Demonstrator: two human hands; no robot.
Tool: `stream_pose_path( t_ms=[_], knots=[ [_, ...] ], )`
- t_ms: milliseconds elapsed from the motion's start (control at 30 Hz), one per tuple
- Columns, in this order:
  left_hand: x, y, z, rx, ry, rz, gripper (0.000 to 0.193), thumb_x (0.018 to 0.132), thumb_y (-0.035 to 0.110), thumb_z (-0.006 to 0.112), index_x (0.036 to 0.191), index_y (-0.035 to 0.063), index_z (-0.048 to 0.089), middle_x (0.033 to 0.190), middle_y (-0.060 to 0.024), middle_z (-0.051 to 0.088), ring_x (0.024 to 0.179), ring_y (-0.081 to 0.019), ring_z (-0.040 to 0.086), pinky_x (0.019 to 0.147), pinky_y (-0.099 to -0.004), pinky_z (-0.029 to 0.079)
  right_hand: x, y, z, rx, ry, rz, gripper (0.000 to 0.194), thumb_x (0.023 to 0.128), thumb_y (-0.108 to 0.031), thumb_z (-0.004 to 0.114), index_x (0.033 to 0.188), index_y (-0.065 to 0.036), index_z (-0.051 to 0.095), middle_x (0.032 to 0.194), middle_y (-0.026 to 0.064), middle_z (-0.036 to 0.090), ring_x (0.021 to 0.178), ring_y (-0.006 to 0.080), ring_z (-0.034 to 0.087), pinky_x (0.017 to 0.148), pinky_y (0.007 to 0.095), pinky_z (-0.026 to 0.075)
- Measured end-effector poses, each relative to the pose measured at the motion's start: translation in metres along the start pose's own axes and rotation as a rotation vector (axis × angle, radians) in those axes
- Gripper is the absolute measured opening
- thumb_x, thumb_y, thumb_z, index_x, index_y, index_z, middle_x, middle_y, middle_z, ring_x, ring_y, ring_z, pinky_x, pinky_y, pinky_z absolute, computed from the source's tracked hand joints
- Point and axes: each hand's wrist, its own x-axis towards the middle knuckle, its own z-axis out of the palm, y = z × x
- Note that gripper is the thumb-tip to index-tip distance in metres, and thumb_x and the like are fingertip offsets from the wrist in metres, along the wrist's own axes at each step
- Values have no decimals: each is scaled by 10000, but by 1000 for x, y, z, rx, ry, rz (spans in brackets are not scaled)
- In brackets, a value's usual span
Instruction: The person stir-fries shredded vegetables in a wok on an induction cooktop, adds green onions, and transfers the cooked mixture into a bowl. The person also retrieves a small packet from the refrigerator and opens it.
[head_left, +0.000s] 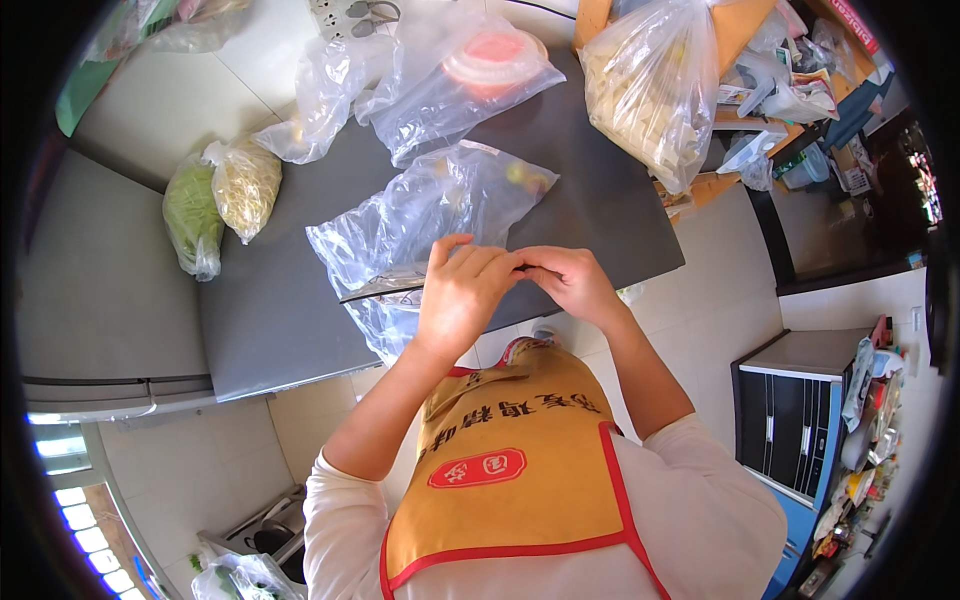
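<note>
My left hand (466, 296) is closed around a thin flat object with a dark edge (381, 292), seen nearly edge-on. What it is cannot be told. At its dark near end, the fingertips of my right hand (574, 279) pinch together close to my left fingers. Beneath and beyond the hands, a crumpled clear plastic bag (420, 199) is spread on the dark grey tabletop (262, 315). Small yellow-green pieces (529, 178) show in its far right corner. My left hand hides part of the bag and of the flat object.
Bagged bean sprouts (247, 187) and a bag of green vegetables (191, 217) lie at the left. Behind are another clear bag (427, 120), a red-and-white round item (495, 60) and a power strip (345, 19). A bag of pale pieces (649, 97) stands at the far right.
</note>
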Motion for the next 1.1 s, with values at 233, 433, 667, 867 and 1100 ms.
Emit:
stream_pose_path(
  t_ms=[233, 433, 667, 867, 1100],
  knots=[
    [-11, -8, -14, 117, 5, 3, 147, 778, 148, 708, 891, 102, 627, 857, 27, 648, 767, -142, 605, 905, -390, 402, 0, -1, 1, -80, -22, -80, 169, 805, 15, 689, 973, -5, 685, 924, 127, 708, 769, 242, 689, 679, 283, 537],
    [-34, -17, -40, 180, -22, -32, 173, 765, 90, 723, 893, 106, 608, 859, 22, 659, 767, -172, 614, 900, -407, 403, 0, -2, 2, -85, -96, -130, 174, 803, 16, 695, 975, -6, 690, 950, 116, 711, 771, 229, 685, 672, 277, 533],
    [-33, -22, -40, 185, 5, -50, 148, 757, 140, 724, 864, 116, 626, 838, 31, 643, 751, -142, 605, 886, -386, 416, 6, -10, 5, -93, -112, -105, 157, 807, -4, 704, 963, -4, 686, 922, 114, 705, 754, 222, 673, 661, 282, 524],
    [-29, -18, -35, 65, -4, -65, 140, 755, 138, 746, 850, 104, 650, 825, 16, 665, 752, -179, 612, 858, -380, 440, 14, -13, 11, -135, -86, -198, 106, 796, -45, 716, 887, -29, 665, 784, 99, 665, 663, 257, 629, 582, 322, 502],
    [-32, -18, -37, 111, -13, -73, 156, 722, 141, 764, 819, 118, 643, 780, 31, 647, 743, -155, 611, 858, -379, 431, 14, -13, 16, -193, -40, -360, 150, 741, -25, 746, 866, -45, 665, 770, 77, 664, 655, 236, 630, 567, 320, 503]
  ],
)
